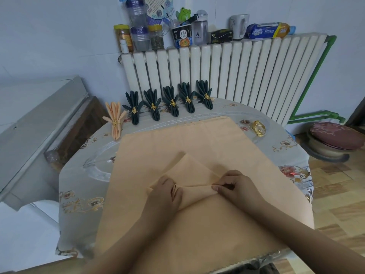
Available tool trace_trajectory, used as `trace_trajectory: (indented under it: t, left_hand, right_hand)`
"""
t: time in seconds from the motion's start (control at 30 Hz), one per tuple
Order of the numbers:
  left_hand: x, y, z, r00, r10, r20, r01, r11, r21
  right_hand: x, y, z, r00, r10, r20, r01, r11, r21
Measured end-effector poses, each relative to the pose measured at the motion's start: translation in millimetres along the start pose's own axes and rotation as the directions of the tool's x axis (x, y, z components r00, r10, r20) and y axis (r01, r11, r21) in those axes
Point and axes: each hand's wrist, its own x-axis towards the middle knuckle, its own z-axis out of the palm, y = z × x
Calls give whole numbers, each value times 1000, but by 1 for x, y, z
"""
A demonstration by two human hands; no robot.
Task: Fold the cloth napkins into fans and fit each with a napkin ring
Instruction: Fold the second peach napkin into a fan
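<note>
Peach napkin (pixel 194 173) mid-pleat at table's (pixel 79 194) near centre, atop flat peach stack (pixel 177 139). Pleat bundle runs left-right btwn hands: left hand (pixel 166 191) pinches one end, right hand (pixel 235 184) the other, fingers curled. Gold rings (pixel 258 128) far right, nearer right hand.

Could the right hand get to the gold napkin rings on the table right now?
Probably not yet: the right hand pinches the peach napkin's pleats. Nothing blocks the gold napkin rings.
</note>
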Motion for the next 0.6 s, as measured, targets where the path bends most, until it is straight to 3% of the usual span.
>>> trace_trajectory:
  t: [0.23,0.37,0.47,0.6]
  left_hand:
    - [1,2,6,998,-48,31,47,998,40]
    - [2,1,7,999,-37,17,38,999,-21]
    - [6,-3,5,992,-46,114,45,999,11]
    - [7,-7,5,987,-6,161,-3,998,56]
  right_hand:
    - [5,-8,1,993,115,16,-114,991,-70]
    - [4,-8,2,978,209,-18,-210,970,-119]
    - [4,-5,1,975,215,-60,-221,971,-97]
    - [6,-5,-4,973,231,3,-231,972,-43]
